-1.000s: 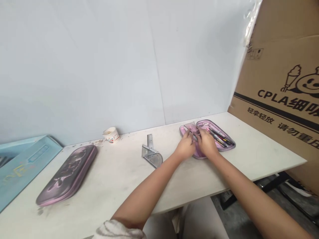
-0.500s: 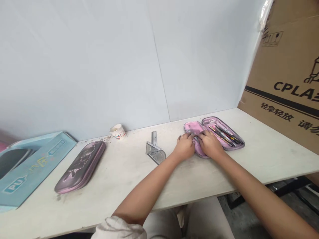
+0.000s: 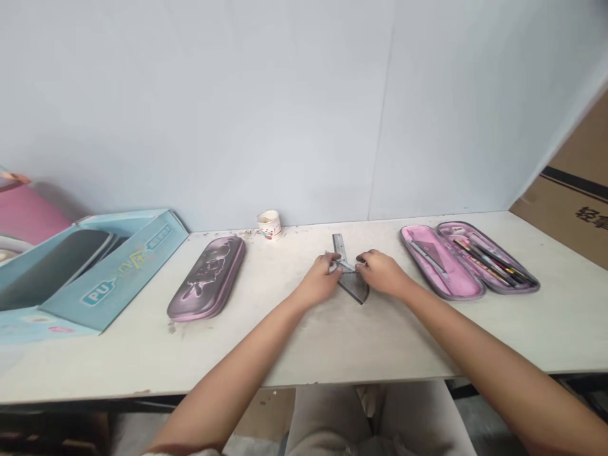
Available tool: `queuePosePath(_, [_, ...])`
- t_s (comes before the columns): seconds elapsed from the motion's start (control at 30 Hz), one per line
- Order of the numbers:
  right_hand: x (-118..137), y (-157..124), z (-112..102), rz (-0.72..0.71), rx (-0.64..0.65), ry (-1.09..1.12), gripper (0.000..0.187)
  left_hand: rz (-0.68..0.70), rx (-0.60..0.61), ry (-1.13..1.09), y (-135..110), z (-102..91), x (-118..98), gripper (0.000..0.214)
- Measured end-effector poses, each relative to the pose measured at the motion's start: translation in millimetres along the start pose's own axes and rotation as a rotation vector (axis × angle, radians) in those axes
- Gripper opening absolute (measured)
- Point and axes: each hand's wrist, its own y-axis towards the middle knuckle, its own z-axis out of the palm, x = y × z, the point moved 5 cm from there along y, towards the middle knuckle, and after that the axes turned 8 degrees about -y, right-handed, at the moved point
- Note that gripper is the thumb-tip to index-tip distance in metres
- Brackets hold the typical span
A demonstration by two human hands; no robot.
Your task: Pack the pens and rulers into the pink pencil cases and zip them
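My left hand point(image 3: 323, 278) and my right hand point(image 3: 381, 271) face each other over a small group of clear drawing tools on the table. Between them lies a set square point(image 3: 346, 266), its two ends pinched by my fingers. A protractor point(image 3: 355, 288) sticks out below it, and a straight ruler point(image 3: 337, 244) points away toward the wall. The tools overlap, and my fingers hide part of them. To the right, a pink-lined pencil case point(image 3: 468, 292) lies unzipped and spread flat, with a dark triangle and a ruler point(image 3: 431, 256) in one half and several pens point(image 3: 489, 259) in the other.
A closed dark pencil case point(image 3: 209, 278) with a pink edge rests on the left. Beyond it stands a light-blue box point(image 3: 128, 272) holding dark cases. A paper cup point(image 3: 269, 225) is near the wall, and a cardboard carton point(image 3: 570, 196) stands at the right.
Both hands have left the open pencil case and moved left to the clear tools. The dark triangle and ruler in the case are now uncovered. The view has turned left.
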Motion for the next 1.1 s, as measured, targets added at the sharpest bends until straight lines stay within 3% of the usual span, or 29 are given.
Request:
queuePosePath(0.2, [13, 12, 1, 0.165, 0.095, 0.272, 0.038, -0.259, 0.086, -0.573, -25, 5.3, -1, 0.031])
queuePosePath(0.4, [6, -2, 8, 0.325, 0.134, 0.549, 0.033, -0.304, 0.074, -0.691, -25, 13.4, 4, 0.028])
queuePosePath(0.63, [-6, -32, 12, 0.166, 0.130, 0.528, 0.050, -0.317, 0.269, -0.857, -44, 30.9, -15, 0.019])
queuePosePath(0.8, [-21, -55, -18, 0.047, 0.152, 0.464, 0.042, -0.263, 0.339, -0.773, -31, 54.4, -45, 0.017])
queuePosePath(0.93, [-55, -61, -55, -0.036, -0.025, 0.345, 0.039, -0.173, 0.390, -0.670, -2, 88.7, -76, 0.019])
queuePosePath(1.1, [-110, -50, -90, -0.005, -0.363, 0.204, 0.042, -0.024, 0.301, -0.596, 52, 135.8, -108, 0.021])
